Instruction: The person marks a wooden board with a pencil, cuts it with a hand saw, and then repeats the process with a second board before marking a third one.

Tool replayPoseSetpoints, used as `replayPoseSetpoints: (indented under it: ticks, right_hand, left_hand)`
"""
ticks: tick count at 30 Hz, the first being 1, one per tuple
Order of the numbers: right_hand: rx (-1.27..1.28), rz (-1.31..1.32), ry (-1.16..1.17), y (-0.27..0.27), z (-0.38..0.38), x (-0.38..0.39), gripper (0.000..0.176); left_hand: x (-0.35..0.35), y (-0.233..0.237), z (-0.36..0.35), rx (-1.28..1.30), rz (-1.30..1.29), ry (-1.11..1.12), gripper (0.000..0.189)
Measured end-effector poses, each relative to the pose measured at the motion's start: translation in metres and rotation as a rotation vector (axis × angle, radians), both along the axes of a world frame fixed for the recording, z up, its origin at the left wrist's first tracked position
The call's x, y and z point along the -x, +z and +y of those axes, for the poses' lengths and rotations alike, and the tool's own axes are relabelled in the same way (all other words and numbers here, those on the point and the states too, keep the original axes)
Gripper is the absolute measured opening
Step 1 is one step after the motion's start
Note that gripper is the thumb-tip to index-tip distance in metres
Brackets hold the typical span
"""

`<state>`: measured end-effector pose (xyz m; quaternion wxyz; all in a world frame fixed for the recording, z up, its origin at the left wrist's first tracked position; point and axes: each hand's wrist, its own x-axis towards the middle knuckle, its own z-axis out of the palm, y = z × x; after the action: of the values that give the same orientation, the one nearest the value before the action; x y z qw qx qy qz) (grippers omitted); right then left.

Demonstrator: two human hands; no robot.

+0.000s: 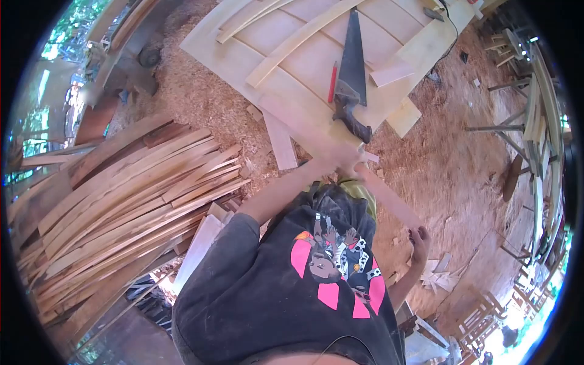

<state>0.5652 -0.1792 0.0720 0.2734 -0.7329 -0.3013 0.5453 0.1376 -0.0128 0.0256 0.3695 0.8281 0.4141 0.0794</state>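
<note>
A pale wooden strip slants between my two hands, in front of my dark printed shirt. My left hand, somewhat blurred, closes on its upper end beside the panel's near corner. Wrapped over the lower end are the fingers of my right hand, off to the right of my body. Just beyond my left hand, a handsaw lies on the wooden panel, its dark handle towards me. A red pencil rests left of the blade.
Long boards are stacked on the left. A short board juts from under the panel's left side, and a small offcut lies on top. Sawdust covers the floor. Wooden frames and chairs stand at the right.
</note>
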Motion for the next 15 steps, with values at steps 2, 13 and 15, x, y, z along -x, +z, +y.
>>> replayPoseSetpoints:
  ticks: [2,13,15]
  right_hand:
    - [0.003,0.009,0.052,-0.012,0.006,0.021,0.028]
    - [-0.018,-0.032,0.331,-0.1,0.087,0.186,0.037]
    - [-0.011,-0.03,0.379,-0.092,0.097,0.182,0.033]
  left_hand:
    - [0.018,-0.01,0.016,0.023,0.097,-0.068,0.055]
    - [0.184,0.007,0.018,-0.425,0.168,0.645,0.043]
    - [0.178,0.01,0.002,-0.339,0.275,0.664,0.045]
